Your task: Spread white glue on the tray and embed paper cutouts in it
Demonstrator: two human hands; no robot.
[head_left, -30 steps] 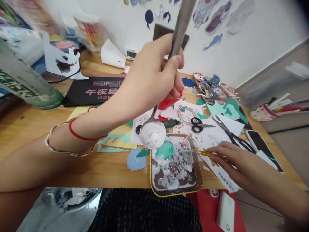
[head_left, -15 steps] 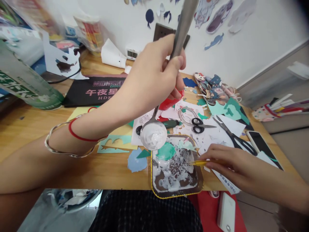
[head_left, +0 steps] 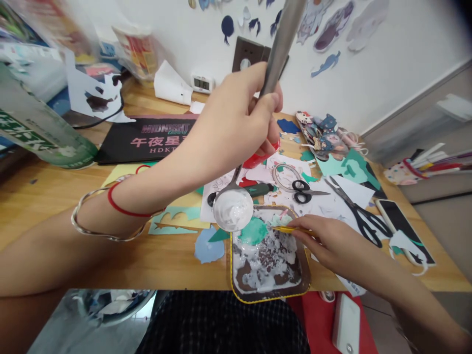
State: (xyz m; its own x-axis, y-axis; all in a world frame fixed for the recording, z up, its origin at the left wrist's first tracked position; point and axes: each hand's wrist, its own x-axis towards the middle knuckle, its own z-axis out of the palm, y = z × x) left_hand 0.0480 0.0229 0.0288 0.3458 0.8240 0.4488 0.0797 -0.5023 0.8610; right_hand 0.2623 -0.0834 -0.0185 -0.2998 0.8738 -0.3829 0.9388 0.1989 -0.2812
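Observation:
My left hand (head_left: 254,110) is wrapped round the long handle of a metal ladle (head_left: 283,42). The ladle's bowl hangs over the upper left corner of a dark tray with a gold rim (head_left: 233,280), and white paste (head_left: 236,209) fills it. A slim yellow tool (head_left: 283,229) is pinched in my right hand (head_left: 317,236). Its tip reaches the right edge of a wet green patch (head_left: 253,231) in the tray; whether it is a brush I cannot tell. White paste is smeared across the tray bottom.
Two black-handled scissors (head_left: 304,191) (head_left: 363,223) lie on papers behind the tray. A blue paper cut-out (head_left: 209,244) is left of it. A phone (head_left: 401,228) rests at the right, a green bottle (head_left: 47,132) at the left. A pen holder (head_left: 403,172) stands far right.
My right hand has moved left and slightly up with the yellow tool, from the tray's right side to the green patch. My left hand and the ladle have barely shifted.

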